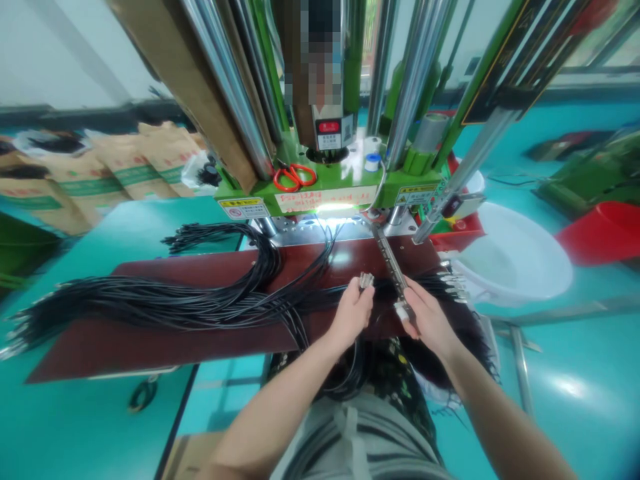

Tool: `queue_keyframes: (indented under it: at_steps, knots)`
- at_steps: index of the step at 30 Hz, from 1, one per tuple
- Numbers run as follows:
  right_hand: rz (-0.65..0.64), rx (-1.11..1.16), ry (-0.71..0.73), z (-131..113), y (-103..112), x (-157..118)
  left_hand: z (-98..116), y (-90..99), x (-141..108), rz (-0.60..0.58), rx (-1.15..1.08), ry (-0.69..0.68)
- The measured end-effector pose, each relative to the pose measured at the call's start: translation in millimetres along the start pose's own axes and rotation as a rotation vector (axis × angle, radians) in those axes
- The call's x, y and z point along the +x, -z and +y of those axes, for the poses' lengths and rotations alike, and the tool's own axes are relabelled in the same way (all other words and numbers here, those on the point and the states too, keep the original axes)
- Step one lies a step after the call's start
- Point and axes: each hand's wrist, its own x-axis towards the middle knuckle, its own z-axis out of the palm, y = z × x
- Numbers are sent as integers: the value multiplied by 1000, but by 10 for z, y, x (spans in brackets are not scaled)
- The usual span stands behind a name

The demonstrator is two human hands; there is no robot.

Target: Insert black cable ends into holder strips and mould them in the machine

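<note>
Pinching small metal pieces [367, 281], left hand [351, 318] is at centre; right hand [431, 321] grips slotted metal bar [392, 263], right of centre. Black cables [165, 303] cross bench [165, 350]; bar could snag them if swung low.

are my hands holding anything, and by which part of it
Right hand: the long metal bar, by its near end. Left hand: small silvery pieces, between thumb and fingers; which part is too small to tell.

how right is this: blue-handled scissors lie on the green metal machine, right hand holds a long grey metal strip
Wrong colour: the head view shows red-handled scissors on the green metal machine; the right hand holds the long grey metal strip.
</note>
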Motion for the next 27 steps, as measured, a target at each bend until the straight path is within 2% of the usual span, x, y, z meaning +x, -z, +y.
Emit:
queue_keyframes:
  at_steps: [4, 13, 18, 21, 23, 25, 27]
  knots:
    - [-37, -17, -1, 34, 32, -6, 58, -51, -15, -102, 49, 112]
    - [-116, -27, 2, 70, 103, 22, 116, -70, -8, -109, -33, 199]
    - [-141, -202, 40, 42, 66, 5, 116, -59, -31, -76, 20, 215]
    - [-159, -242, 54, 24, 34, 2, 72, -32, -39, -50, 76, 166]
    - [-161, -184, 39, 19, 34, 15, 44, -12, -33, -21, 132, 61]
    - [-160, -81, 14, 18, 52, 36, 43, -3, -23, 55, 159, -66]
    - [-144, 25, -7, 21, 82, 56, 75, -13, -18, 142, 107, -130]
